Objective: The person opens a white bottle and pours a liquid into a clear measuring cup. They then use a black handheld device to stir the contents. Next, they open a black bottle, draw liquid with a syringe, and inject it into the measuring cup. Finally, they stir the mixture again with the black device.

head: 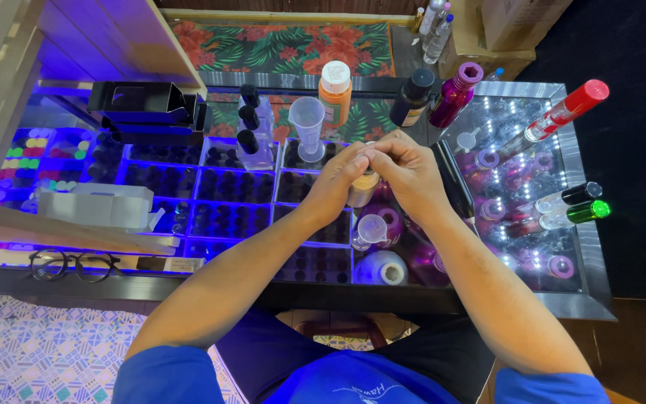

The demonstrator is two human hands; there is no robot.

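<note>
My left hand (340, 182) and my right hand (405, 168) meet over the middle of a lit glass counter (577, 247), fingers pinched together on the top of a small tan bottle (363, 189). The bottle is mostly hidden by both hands. Just below them sit a small clear funnel (371, 229) and a round purple bottle (392, 223). A white-capped bottle (383, 269) stands near the counter's front edge.
Behind the hands stand a clear measuring cup (308, 127), an orange bottle (335, 91), a black-capped brown bottle (413, 97), a purple bottle (454, 94). Red-capped, black-capped and green-capped spray tubes lie right. Black boxes (143, 112), a white carton (99, 206), glasses (69, 263) left.
</note>
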